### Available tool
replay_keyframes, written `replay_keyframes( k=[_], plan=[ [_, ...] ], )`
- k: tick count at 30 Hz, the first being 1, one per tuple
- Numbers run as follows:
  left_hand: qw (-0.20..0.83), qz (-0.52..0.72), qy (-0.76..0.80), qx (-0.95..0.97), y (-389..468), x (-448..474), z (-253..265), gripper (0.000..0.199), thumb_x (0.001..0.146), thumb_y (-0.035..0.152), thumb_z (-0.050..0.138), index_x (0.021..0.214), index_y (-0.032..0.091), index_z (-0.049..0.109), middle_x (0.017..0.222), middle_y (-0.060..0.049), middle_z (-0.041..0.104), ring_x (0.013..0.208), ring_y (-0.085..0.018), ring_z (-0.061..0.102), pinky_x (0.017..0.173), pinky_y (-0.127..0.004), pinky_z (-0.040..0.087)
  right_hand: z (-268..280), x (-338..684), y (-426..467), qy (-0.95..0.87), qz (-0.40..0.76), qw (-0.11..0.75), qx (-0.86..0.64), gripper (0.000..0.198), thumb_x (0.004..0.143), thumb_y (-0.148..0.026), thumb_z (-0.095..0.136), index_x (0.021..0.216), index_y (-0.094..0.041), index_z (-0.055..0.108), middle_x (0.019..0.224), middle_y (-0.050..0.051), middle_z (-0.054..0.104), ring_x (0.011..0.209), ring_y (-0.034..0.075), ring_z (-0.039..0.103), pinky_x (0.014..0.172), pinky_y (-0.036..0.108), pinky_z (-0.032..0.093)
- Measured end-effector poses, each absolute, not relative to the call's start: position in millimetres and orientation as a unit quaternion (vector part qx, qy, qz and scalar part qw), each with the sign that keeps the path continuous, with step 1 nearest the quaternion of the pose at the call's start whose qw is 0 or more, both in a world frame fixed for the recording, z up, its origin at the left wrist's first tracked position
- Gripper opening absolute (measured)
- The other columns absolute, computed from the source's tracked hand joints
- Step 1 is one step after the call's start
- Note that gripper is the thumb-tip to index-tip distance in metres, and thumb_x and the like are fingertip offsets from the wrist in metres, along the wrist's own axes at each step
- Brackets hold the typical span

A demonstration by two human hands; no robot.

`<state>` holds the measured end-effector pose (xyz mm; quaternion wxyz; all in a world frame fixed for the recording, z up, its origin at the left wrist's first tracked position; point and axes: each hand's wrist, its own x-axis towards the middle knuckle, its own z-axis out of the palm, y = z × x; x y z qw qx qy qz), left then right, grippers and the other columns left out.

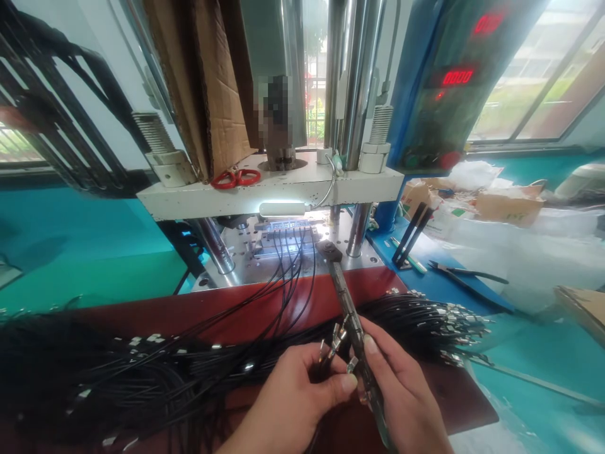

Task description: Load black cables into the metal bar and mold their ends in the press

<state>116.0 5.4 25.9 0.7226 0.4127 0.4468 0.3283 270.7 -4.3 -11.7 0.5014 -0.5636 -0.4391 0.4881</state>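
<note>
The left hand [300, 394] pinches metal-tipped cables [337, 341] between closed fingers [306, 354]; the right hand [401, 384] curls snugly around a dark bar [346, 297] just beside them, both hands above the reddish tabletop [460, 394]

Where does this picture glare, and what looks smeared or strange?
Head view: the right-hand window is washed out, and the white lamp glows; head view: red digits smear, and black cables at lower left blur into a dark mass; head view: blocky pixels hide part of the central shaft, while the left hand and right hand look clearer.
</note>
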Motion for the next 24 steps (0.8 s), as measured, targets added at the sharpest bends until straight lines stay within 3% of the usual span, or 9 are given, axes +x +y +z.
replay_keyframes(
  k=[5,9,19,24],
  plan=[
    [0.696,0.287,0.478,0.453,4,119,25,0.019,0.07,0.028,0.073,0.07,0.013,0.062,0.074,-0.001,0.063,0.069,-0.013,0.05,0.068,-0.026,0.038,-11,272,-3,-0.467,0.457,0.498,-0.57,0.04,0.088,-0.05,0.057,0.119,-0.029,0.068,0.116,0.002,0.071,0.111,0.025,0.061,0.089,0.026,0.052],
    [0.687,0.265,0.471,0.486,6,120,24,0.017,0.074,0.029,0.067,0.075,0.012,0.066,0.069,0.0,0.059,0.064,-0.012,0.044,0.063,-0.026,0.034,-11,274,-4,-0.478,0.468,0.485,-0.563,0.043,0.089,-0.051,0.053,0.124,-0.027,0.065,0.117,0.003,0.07,0.11,0.026,0.062,0.086,0.027,0.054],
    [0.691,0.269,0.463,0.486,9,119,24,0.008,0.071,0.02,0.062,0.066,0.013,0.062,0.059,0.002,0.052,0.057,-0.011,0.041,0.057,-0.025,0.032,-19,273,-7,-0.528,0.441,0.472,-0.55,0.04,0.091,-0.046,0.053,0.125,-0.029,0.064,0.127,0.004,0.065,0.119,0.026,0.057,0.104,0.038,0.043],
    [0.704,0.261,0.452,0.483,10,116,26,0.006,0.071,0.016,0.063,0.067,0.012,0.061,0.063,0.001,0.055,0.058,-0.01,0.044,0.058,-0.023,0.034,-20,273,-6,-0.533,0.438,0.475,-0.547,0.038,0.09,-0.045,0.054,0.124,-0.031,0.065,0.127,0.003,0.065,0.118,0.025,0.058,0.105,0.035,0.042]
  ],
)
